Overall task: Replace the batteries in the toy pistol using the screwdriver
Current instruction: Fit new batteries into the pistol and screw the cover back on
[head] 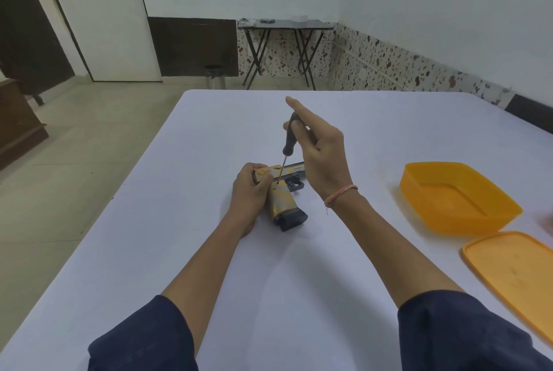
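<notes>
A yellow and dark toy pistol (282, 201) lies on its side on the white table (209, 251), grip pointing toward me. My left hand (250, 188) grips its rear end and holds it down. My right hand (317, 150) pinches the black handle of a screwdriver (289, 143) between thumb and fingers, index finger stretched upward. The screwdriver stands nearly upright, its thin metal tip touching the pistol's side just above the grip.
An open orange plastic box (457, 200) stands at the right of the table, its orange lid (514, 278) lying flat in front of it. Beyond the table are a folding side table (284, 26), a small bin (214, 75) and a door.
</notes>
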